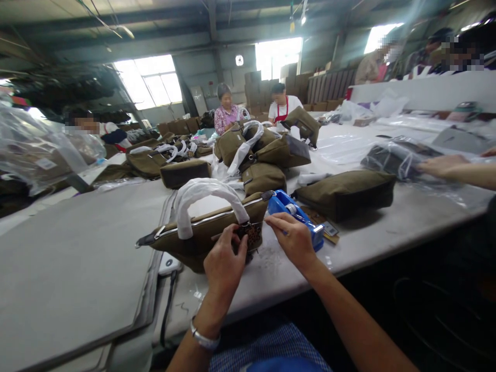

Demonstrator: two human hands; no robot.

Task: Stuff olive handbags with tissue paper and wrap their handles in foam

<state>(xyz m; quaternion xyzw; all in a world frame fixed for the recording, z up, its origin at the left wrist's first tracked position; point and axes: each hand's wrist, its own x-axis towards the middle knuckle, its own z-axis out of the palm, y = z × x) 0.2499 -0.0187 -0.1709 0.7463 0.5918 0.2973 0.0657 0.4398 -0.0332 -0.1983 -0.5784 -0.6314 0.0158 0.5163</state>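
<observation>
An olive-green handbag [209, 232] stands before me on the table, its zipper closed and its handle [211, 195] wrapped in white padding. My left hand [226, 258] is at the bag's right end, thumb and fingers closed on a small leopard-print tag [254, 235] hanging by the handle's base. Just right of it, my right hand [294, 240] has its thumb and fingertips pinched together; whatever is between them is too small to make out. Behind that hand sits a blue tape dispenser [315, 232], partly covered by it.
More olive bags [349, 194] lie to the right and in a pile behind. Large grey sheets [77, 258] are stacked at left, beside a white phone [169, 264] with a cable. A co-worker's hand [444, 166] rests on a plastic-wrapped bag [399, 155]. Other people work farther back.
</observation>
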